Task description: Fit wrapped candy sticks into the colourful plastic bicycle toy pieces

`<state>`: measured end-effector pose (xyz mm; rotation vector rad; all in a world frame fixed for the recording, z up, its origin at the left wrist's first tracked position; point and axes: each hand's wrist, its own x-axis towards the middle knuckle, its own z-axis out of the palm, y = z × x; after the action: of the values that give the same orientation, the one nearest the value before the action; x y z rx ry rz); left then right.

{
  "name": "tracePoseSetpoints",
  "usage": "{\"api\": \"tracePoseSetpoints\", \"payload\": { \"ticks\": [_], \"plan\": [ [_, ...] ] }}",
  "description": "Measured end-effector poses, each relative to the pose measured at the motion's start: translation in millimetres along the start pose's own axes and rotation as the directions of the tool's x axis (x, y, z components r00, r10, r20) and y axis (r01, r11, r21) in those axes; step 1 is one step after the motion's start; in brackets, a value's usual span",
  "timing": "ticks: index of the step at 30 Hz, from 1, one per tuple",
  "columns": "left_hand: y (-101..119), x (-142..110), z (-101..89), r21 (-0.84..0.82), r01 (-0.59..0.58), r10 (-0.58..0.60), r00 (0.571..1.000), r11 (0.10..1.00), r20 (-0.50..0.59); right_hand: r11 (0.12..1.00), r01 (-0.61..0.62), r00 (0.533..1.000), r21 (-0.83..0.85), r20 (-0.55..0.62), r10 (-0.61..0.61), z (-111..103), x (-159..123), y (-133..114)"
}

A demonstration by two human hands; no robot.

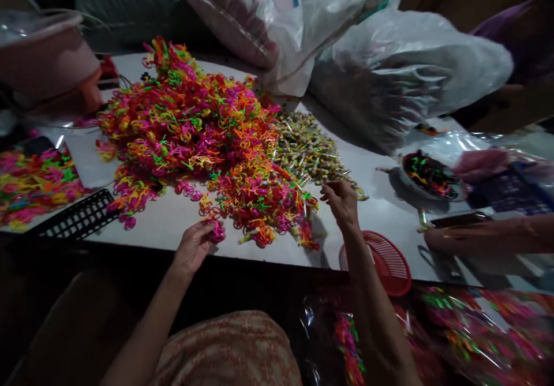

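Note:
My left hand (193, 248) is closed on a small magenta plastic piece (219, 231), held in the fingertips over the near side of the white table. In front of it spreads a large heap of bright plastic pieces (186, 120) in pink, orange, yellow and green, some shaped like little bicycles or rings. My right hand (341, 201) is at the near edge of a pile of small tubes with yellowish-green patterns (309, 143), its fingers pinched together. Whatever sits between those fingers is too dim to make out.
Below my right forearm lies a red basket (392, 262). Black slotted tray (75, 216) at left, pink bucket (47, 63) behind. Large filled plastic bags (389, 68) line the back. At right are a bowl of plastic pieces (433, 175) and another person's arm (489, 236).

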<state>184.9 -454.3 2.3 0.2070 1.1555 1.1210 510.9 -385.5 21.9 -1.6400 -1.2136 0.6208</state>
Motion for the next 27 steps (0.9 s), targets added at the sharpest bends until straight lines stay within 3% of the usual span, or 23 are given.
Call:
{"api": "tracePoseSetpoints", "payload": {
  "ticks": [2, 5, 6, 8, 13, 23, 25, 27],
  "plan": [
    [-2.1, -3.0, 4.8, -0.033, -0.024, 0.025, 0.999, 0.999, 0.038, 0.978, -0.061, 0.984, 0.201, 0.177, 0.025, 18.6, -33.5, -25.9],
    [-3.5, -9.2, 13.6, -0.057, -0.038, 0.044, 0.992, 0.998, 0.114, 0.904, -0.266, 0.851, 0.336, 0.523, 0.057, 55.5, -83.1, -60.6],
    [-3.7, -11.4, 16.1, -0.056, -0.037, 0.044, 0.990, 0.998, 0.134, 0.885, -0.321, 0.802, 0.336, 0.593, 0.066, 67.6, -94.9, -67.5],
    [-3.8, -15.3, 19.4, -0.058, -0.046, 0.055, 0.986, 0.997, 0.158, 0.851, -0.395, 0.748, 0.347, 0.659, 0.078, 87.7, -108.5, -72.8],
    [-3.3, -17.6, 18.2, -0.088, -0.054, 0.070, 0.978, 0.995, 0.196, 0.787, -0.477, 0.699, 0.392, 0.712, 0.070, 107.4, -107.9, -63.0],
    [-8.3, -10.7, 11.7, -0.059, -0.035, 0.046, 0.978, 0.998, 0.203, 0.794, -0.478, 0.652, 0.375, 0.758, 0.035, 102.9, -105.2, -60.4],
    [-9.9, -9.7, 9.8, -0.022, -0.062, 0.065, 0.977, 0.998, 0.201, 0.827, -0.417, 0.665, 0.377, 0.747, -0.005, 103.2, -108.7, -59.4],
    [-12.3, -8.4, 6.6, 0.021, -0.134, 0.130, 0.979, 0.991, 0.157, 0.881, -0.284, 0.734, 0.379, 0.677, -0.055, 105.8, -115.0, -57.9]
  ]
}}
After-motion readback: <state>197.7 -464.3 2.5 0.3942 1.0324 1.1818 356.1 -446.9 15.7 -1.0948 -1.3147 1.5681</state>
